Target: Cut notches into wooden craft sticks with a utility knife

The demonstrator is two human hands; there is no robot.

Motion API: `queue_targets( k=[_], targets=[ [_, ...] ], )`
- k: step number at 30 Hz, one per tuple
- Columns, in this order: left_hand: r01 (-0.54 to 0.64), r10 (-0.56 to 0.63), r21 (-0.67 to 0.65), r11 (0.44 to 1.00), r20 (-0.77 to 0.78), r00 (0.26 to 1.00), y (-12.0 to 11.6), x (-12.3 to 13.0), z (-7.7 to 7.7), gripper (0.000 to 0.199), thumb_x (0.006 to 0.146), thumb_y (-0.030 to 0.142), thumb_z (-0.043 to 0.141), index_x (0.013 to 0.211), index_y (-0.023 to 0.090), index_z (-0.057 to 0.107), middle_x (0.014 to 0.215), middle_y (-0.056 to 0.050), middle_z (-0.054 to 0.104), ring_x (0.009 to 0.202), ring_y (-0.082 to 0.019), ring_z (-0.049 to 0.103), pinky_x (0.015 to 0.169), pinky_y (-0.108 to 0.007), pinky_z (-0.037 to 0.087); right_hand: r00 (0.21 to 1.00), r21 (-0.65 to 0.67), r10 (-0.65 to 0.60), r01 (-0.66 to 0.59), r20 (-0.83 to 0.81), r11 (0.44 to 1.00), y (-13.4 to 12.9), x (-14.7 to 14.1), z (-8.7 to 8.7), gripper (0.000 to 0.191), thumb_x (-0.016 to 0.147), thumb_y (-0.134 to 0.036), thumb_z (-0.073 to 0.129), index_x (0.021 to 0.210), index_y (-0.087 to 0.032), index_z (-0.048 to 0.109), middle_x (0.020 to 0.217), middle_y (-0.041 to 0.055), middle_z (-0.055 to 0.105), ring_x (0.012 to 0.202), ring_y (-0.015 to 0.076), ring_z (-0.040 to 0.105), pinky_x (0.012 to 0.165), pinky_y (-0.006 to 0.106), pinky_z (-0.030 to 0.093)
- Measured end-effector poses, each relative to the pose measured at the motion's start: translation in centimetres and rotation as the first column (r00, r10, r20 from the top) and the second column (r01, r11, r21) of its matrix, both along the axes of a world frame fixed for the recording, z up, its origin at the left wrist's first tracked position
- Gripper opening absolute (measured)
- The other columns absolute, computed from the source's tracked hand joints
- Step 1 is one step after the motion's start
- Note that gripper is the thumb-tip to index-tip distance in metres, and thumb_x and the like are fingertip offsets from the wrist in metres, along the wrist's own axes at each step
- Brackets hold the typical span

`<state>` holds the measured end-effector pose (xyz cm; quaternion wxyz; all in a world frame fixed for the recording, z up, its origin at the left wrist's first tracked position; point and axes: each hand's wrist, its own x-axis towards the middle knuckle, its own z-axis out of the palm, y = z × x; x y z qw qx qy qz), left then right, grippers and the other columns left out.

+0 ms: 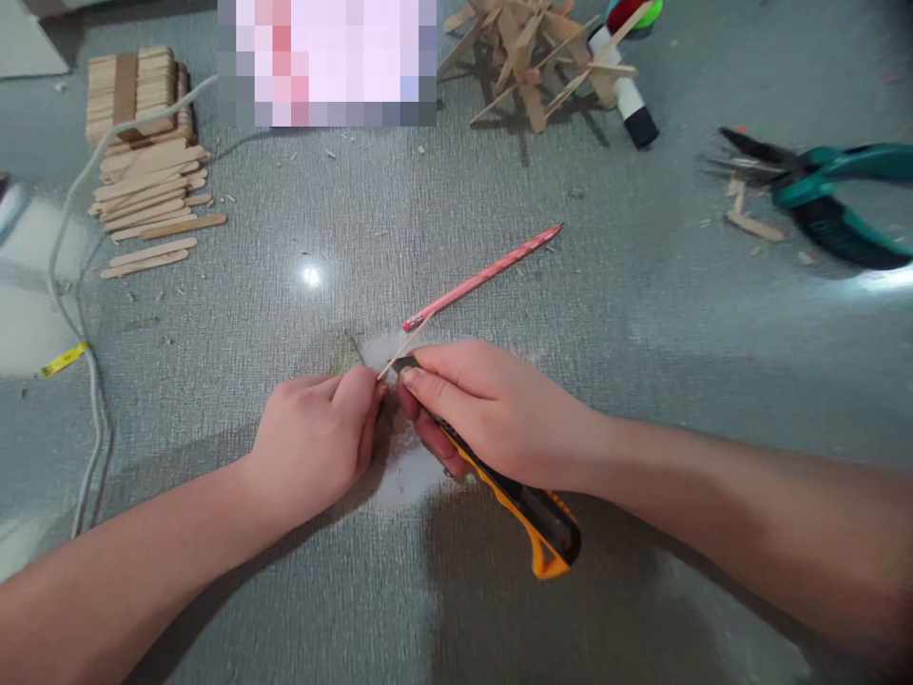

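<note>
The left hand (pixel 314 430) pinches a stick (pixel 413 339) beside the cutter (pixel 529 508) gripped in the right hand (pixel 492 404), with a pencil (pixel 489 275) just beyond and pliers (pixel 794 189) lying off to the right.

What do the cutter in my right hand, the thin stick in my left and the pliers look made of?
Cutter: body probably hard plastic, black with yellow edging and a slight gloss near its end.
Thin stick: likely bare wood, pale and matte.
Pliers: jaws probably metal, dark with a greyish glint; the thick teal and black handles could be plastic or rubber.
</note>
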<state>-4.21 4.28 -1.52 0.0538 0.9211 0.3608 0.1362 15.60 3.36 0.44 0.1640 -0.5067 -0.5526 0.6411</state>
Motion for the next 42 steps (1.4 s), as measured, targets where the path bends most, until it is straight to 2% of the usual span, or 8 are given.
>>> queue_targets(
  k=[9,23,33,42],
  targets=[
    [0.008,-0.008,-0.008,1.000,-0.002,1.000,-0.01,-0.08,0.12,0.031,0.098,0.016,0.042,0.068,0.019,0.047,0.052,0.004,0.048,0.043,-0.011,0.039,0.047,-0.027,0.029,0.999,-0.023,0.034,-0.034,-0.006,0.999,0.25,0.15,0.07,0.042,0.105,-0.026,0.034,0.066,-0.021,0.048,0.046,-0.0047,0.057,0.046,0.0097,0.054,0.052,0.024,0.044],
    [0.013,-0.012,-0.012,1.000,0.001,1.000,0.05,-0.03,0.16,0.031,0.099,0.016,0.041,0.068,0.020,0.046,0.052,0.004,0.047,0.043,-0.011,0.038,0.047,-0.027,0.029,0.999,-0.025,0.049,-0.050,-0.014,0.998,0.47,0.28,-0.15,0.037,0.103,-0.022,0.035,0.068,-0.022,0.047,0.046,-0.0063,0.058,0.044,0.0095,0.056,0.048,0.023,0.044],
    [-0.002,0.002,-0.014,1.000,-0.023,1.000,0.09,0.05,0.12,0.031,0.098,0.017,0.041,0.068,0.021,0.045,0.051,0.004,0.048,0.043,-0.012,0.039,0.047,-0.027,0.029,0.999,-0.024,0.044,-0.043,0.013,0.999,0.32,0.21,0.12,0.040,0.104,-0.023,0.035,0.066,-0.021,0.047,0.046,-0.0053,0.057,0.045,0.0095,0.056,0.052,0.023,0.045],
    [0.009,-0.009,-0.027,1.000,-0.018,1.000,0.07,0.00,0.17,0.030,0.098,0.016,0.042,0.069,0.020,0.046,0.052,0.004,0.046,0.043,-0.011,0.038,0.047,-0.027,0.029,0.998,-0.059,0.051,-0.052,-0.033,0.997,0.45,0.41,0.01,0.036,0.103,-0.022,0.035,0.069,-0.022,0.047,0.047,-0.0063,0.057,0.044,0.0100,0.056,0.048,0.024,0.044]
  ],
)
